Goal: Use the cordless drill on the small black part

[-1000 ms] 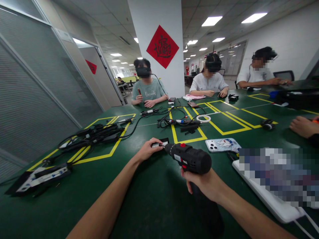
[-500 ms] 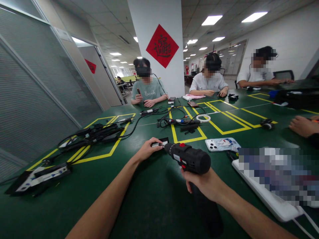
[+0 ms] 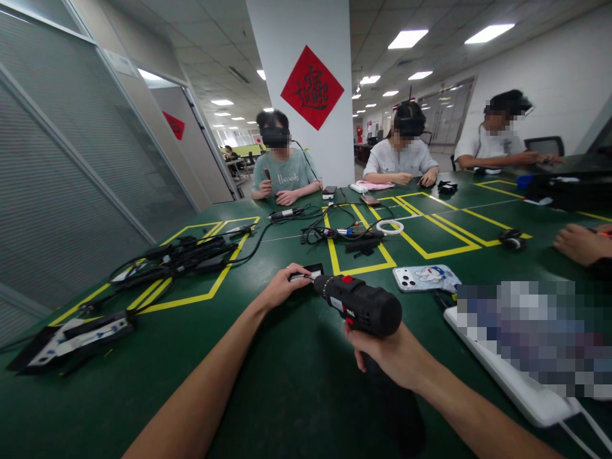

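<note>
My right hand (image 3: 385,354) is wrapped round the grip of a black cordless drill (image 3: 361,305) with red buttons. The drill points left and away from me, its chuck level with the small workpiece. My left hand (image 3: 282,287) pinches a dark flat piece with a white strip (image 3: 314,273) on the green table. The bit's tip meets or nearly meets this piece beside my left fingertips; the exact contact is too small to tell. Part of the piece is hidden behind my fingers and the chuck.
Black cables and devices (image 3: 191,255) lie at the left, more cables (image 3: 344,233) ahead. A phone (image 3: 427,278) and a white slab-like device (image 3: 507,376) are on the right. Yellow tape (image 3: 210,296) marks the table (image 3: 277,395). Several people sit around it; another person's hand (image 3: 578,243) rests at right.
The drill and my right hand have shifted very slightly left. My left hand stays at the piece.
</note>
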Action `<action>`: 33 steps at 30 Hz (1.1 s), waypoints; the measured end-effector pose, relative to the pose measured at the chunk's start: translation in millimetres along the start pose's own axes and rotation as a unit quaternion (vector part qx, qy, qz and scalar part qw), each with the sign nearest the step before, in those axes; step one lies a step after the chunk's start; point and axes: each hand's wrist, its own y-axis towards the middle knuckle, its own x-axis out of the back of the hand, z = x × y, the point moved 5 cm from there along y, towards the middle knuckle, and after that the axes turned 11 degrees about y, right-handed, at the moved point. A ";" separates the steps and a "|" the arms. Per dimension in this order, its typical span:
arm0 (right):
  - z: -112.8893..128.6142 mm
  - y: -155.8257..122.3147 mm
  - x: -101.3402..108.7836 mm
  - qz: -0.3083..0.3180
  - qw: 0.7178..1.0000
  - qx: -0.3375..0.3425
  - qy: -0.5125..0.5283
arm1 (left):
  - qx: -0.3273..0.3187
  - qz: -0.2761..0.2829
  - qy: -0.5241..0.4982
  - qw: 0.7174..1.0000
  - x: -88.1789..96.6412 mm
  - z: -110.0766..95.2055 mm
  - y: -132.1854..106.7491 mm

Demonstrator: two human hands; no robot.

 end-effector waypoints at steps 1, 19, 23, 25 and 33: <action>0.9 -0.3 0.0 -0.001 1.000 0.001 0.001 | 0.000 0.000 -0.001 1.000 0.0 -0.5 -0.1; 3.5 0.7 -2.7 -0.008 1.000 0.001 0.005 | -0.007 -0.002 0.000 1.000 -0.9 1.1 1.6; 8.1 -2.4 -4.0 -0.010 1.000 -0.008 -0.006 | -0.004 0.000 0.001 1.000 -1.0 1.1 1.8; 8.6 -3.5 -3.8 -0.010 1.000 -0.010 -0.011 | -0.001 -0.001 0.000 1.000 -1.0 1.3 1.8; 1.1 -0.3 -1.1 0.001 1.000 0.004 -0.015 | 0.010 -0.003 -0.001 1.000 -1.3 2.5 2.2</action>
